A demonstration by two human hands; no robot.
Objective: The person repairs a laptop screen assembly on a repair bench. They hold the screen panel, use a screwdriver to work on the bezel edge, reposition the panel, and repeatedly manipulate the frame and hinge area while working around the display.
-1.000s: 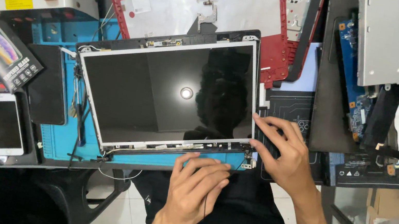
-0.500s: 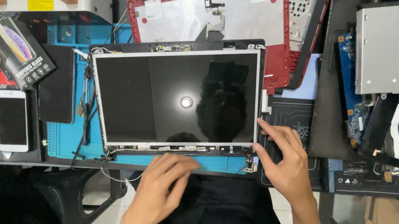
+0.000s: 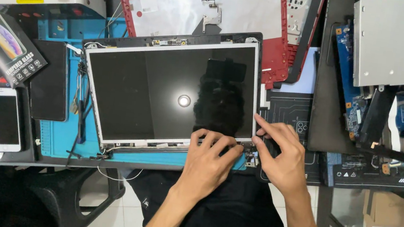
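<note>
A bare laptop screen panel (image 3: 163, 92) with a dark glossy face lies on a blue work mat (image 3: 58, 141), inside a black lid frame. My left hand (image 3: 208, 164) rests on the panel's lower edge near its right corner, fingers curled over the metal strip. My right hand (image 3: 285, 159) is at the lower right corner. Its index finger touches the panel's right edge and its thumb sits by the corner hinge (image 3: 249, 160). Loose thin cables (image 3: 115, 170) trail from the panel's lower left.
A red laptop cover (image 3: 216, 10) lies behind the panel. A silver drive (image 3: 394, 40) and a blue circuit board (image 3: 350, 71) are at the right. A white phone (image 3: 2, 120), a black phone (image 3: 50, 81), boxed screen protectors (image 3: 6, 46) and tweezers (image 3: 77, 112) sit at the left.
My left hand has moved up and to the right, from below the table edge onto the panel's lower right edge. My right hand has stayed at the lower right corner.
</note>
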